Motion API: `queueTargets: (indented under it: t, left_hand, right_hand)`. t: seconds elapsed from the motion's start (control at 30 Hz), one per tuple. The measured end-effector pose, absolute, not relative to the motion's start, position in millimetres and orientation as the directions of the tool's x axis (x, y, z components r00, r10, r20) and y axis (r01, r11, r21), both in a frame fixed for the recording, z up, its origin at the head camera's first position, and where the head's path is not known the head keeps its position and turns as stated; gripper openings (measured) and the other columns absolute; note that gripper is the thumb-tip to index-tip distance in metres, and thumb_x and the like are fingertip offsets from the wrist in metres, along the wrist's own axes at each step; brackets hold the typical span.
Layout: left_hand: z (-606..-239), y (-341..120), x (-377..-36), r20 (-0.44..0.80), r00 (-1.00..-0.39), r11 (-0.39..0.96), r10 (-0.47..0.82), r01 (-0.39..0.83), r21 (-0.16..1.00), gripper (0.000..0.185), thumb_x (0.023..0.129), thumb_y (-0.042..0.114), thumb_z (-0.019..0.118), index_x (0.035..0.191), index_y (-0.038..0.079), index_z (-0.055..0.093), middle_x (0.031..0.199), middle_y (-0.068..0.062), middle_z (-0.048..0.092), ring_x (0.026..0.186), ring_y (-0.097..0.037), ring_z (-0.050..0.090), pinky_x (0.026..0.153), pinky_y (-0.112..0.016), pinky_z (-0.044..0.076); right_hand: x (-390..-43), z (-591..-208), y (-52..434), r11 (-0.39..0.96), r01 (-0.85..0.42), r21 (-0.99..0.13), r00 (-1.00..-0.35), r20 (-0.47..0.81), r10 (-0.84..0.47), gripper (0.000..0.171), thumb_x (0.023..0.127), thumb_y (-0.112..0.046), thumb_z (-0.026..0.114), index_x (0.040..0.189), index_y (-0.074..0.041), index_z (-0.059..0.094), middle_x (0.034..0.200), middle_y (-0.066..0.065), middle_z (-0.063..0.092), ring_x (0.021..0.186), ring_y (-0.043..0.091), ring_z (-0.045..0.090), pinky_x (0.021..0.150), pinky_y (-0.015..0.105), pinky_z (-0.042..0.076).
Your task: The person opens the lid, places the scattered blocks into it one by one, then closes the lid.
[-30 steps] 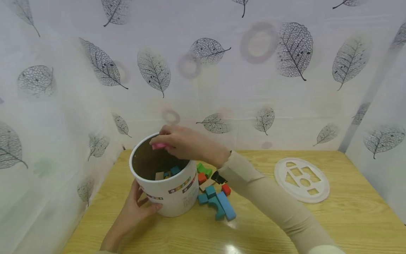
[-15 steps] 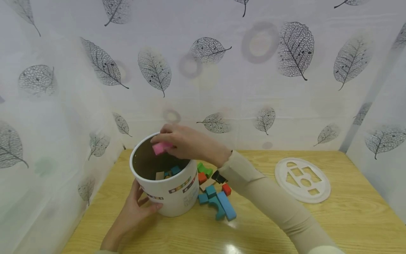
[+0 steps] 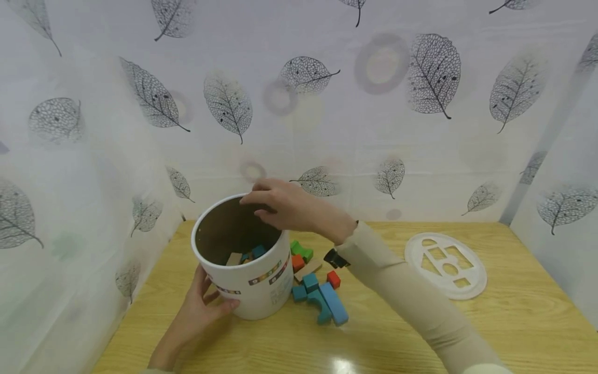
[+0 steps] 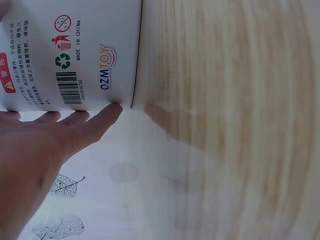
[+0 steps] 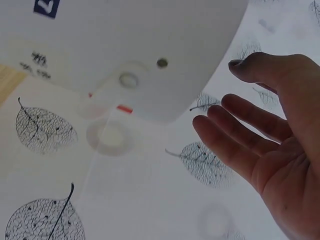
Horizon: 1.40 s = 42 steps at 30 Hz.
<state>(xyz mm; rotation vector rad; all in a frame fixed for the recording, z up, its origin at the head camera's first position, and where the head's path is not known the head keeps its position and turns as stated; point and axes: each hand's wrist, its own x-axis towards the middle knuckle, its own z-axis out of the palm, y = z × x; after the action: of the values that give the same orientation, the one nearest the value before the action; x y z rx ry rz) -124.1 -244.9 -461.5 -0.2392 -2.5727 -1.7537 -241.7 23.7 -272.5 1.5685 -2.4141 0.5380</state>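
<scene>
Hands at white cylindrical cardboard tub (image 3: 252,291)
Left hand (image 3: 198,311) flat against tub side; right hand (image 3: 285,208) empty, fingers loose over tub rim.

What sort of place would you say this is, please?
Probably a small tabletop recording booth: a light wooden table is screened on three sides by white leaf-printed curtains, with a white cylindrical toy tub, coloured wooden blocks and a round white shape-sorter lid.

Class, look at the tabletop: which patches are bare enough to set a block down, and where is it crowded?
Bare wood lies between the loose blocks and the white lid, and along the near edge of the table. It is crowded right of the bucket, where the blocks lie. The left hand takes the bucket's left side.
</scene>
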Motion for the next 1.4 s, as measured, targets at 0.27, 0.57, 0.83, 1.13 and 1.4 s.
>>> queueTargets:
  t: [0.27,0.57,0.83,1.13,1.4]
  left_hand:
    - [-462.2,-245.8,-123.3,0.108,-0.987,0.352,0.119,0.144,0.925,0.113,0.083,0.012,0.084,0.164,0.027,0.007,0.171,-0.014,0.014,0.150,-0.059,0.021,0.106,-0.076,0.042]
    - [-460.9,-247.0,-122.6,0.096,-0.989,0.363,0.114,0.131,0.922,0.113,0.084,0.014,0.084,0.164,0.028,0.007,0.171,-0.013,0.014,0.150,-0.059,0.022,0.107,-0.075,0.043]
    - [-461.1,-247.5,-123.4,0.105,-0.987,0.363,0.120,0.142,0.921,0.113,0.084,0.013,0.083,0.165,0.029,0.006,0.171,-0.014,0.013,0.149,-0.060,0.022,0.106,-0.075,0.043]
    - [-463.0,-246.7,-124.8,0.108,-0.986,0.352,0.128,0.147,0.924,0.113,0.084,0.013,0.083,0.165,0.027,0.005,0.171,-0.014,0.013,0.149,-0.060,0.022,0.106,-0.074,0.044]
    - [-462.7,-245.6,-123.9,0.096,-0.988,0.366,0.118,0.133,0.921,0.112,0.084,0.014,0.083,0.164,0.028,0.006,0.171,-0.015,0.013,0.149,-0.059,0.022,0.106,-0.073,0.045]
  right_hand:
    - [-253.6,-281.3,65.0,0.330,-0.911,-0.249,-0.411,0.460,-0.787,0.030,0.094,-0.006,0.071,0.124,-0.006,0.072,0.118,0.011,0.069,0.106,0.023,0.066,0.091,0.031,0.061]
    - [-259.1,-301.9,110.1,0.363,-0.900,-0.243,-0.437,0.480,-0.761,0.027,0.090,-0.003,0.075,0.117,-0.004,0.073,0.114,0.012,0.072,0.103,0.026,0.068,0.082,0.037,0.065]
    - [-258.6,-354.9,136.3,0.413,-0.885,-0.213,-0.464,0.361,-0.809,0.026,0.088,-0.003,0.076,0.114,-0.006,0.075,0.107,0.009,0.072,0.089,0.020,0.068,0.073,0.030,0.061]
    - [-237.7,-411.1,151.7,0.475,-0.853,-0.215,-0.508,0.138,-0.850,0.023,0.091,-0.009,0.074,0.113,-0.010,0.076,0.108,0.006,0.071,0.093,0.020,0.070,0.079,0.031,0.061]
    - [-219.0,-440.5,160.9,0.425,-0.856,-0.294,-0.471,0.107,-0.876,0.022,0.093,-0.008,0.073,0.115,-0.011,0.075,0.111,0.007,0.070,0.098,0.019,0.070,0.086,0.029,0.062]
